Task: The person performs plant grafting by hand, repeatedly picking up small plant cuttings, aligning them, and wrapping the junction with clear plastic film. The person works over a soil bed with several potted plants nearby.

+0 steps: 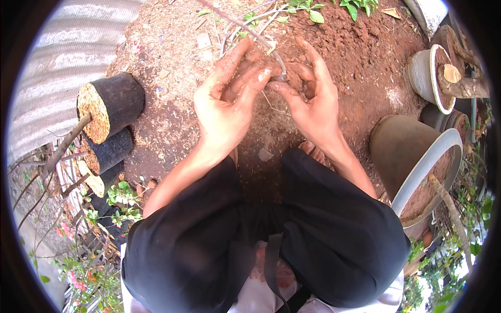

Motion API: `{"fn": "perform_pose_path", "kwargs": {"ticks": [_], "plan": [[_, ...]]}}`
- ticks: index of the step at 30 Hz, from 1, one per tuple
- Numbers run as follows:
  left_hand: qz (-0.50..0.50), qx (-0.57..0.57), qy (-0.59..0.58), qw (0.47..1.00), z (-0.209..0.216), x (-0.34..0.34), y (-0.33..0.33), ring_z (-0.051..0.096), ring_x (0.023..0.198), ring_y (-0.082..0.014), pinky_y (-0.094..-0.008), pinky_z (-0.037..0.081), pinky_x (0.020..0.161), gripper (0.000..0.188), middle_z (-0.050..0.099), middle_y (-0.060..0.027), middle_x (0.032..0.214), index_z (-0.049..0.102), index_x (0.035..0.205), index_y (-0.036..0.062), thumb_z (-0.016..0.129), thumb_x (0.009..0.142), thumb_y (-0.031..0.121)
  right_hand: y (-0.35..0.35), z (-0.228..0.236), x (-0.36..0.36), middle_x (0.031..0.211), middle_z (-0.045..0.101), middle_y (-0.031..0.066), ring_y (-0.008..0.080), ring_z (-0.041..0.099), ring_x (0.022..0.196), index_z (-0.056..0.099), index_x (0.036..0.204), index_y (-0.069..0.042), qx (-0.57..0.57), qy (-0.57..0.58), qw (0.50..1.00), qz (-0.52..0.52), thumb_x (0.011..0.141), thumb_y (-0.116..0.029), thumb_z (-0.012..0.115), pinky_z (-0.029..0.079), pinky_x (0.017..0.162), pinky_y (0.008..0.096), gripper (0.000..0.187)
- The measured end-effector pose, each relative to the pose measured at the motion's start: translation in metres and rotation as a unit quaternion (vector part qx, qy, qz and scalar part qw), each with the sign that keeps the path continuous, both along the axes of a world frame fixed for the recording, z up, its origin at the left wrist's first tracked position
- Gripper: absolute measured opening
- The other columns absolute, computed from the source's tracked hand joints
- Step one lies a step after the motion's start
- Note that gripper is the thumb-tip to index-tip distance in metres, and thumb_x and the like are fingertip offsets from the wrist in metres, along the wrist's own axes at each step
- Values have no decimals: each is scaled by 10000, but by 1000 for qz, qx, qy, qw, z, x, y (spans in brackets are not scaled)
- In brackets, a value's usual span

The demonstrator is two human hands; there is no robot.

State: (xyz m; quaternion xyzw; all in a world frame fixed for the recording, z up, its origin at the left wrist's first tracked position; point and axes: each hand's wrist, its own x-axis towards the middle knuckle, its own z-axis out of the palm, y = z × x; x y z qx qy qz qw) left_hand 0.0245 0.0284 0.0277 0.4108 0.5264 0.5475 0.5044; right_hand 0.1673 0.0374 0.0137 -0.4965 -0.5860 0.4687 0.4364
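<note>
A thin, bare, brownish plant stem (249,30) slants down from the top of the view and bends to a greyish lower end between my hands, just above the ground. My right hand (314,103) pinches that end with the thumb, its index finger raised and apart. My left hand (223,104) is cupped on the other side, index finger raised, thumb and curled fingers closing toward the same end. Both hands are smeared with reddish soil. The tips of several fingers are hidden behind the thumbs, so their exact contact cannot be made out.
Loose reddish soil (360,57) and green leaves (316,15) lie ahead. Black planting bags (124,99) stand at the left beside corrugated sheeting (78,52). A large pot (402,141) and a smaller white pot (421,73) stand at the right. My knees (323,193) are bent below.
</note>
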Motion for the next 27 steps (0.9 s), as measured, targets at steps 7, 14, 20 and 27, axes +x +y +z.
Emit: {"fn": "perform_pose_path", "kwargs": {"ticks": [7,14,20,27], "plan": [[6,-50,71,996,5,2,0,638,844,-130,-268,506,803,222,697,-111,937,697,962,-35,743,750,9,-4,-2,-2,1287,520,186,249,597,1085,294,1388,12,79,-71,994,-2,774,76,649,506,888,339,711],[-24,-41,79,996,-4,-2,0,633,846,-125,-262,503,774,195,698,-100,902,704,956,-20,726,763,4,-7,1,-3,1130,618,180,241,621,1042,335,1364,13,95,-104,990,-21,786,37,662,517,878,338,664],[69,54,86,992,8,-10,3,631,830,-129,-252,511,727,270,674,-101,924,623,1121,-12,641,853,17,4,0,5,1081,645,162,220,643,966,561,1148,47,-112,203,972,-29,788,57,660,527,869,312,373],[-130,-174,-166,962,-16,-23,-9,609,980,-202,-338,519,798,378,618,-134,1106,518,1238,-24,544,945,213,9,2,19,1097,638,142,187,629,992,534,1199,39,-236,239,941,-32,812,57,641,533,853,290,402]]}}
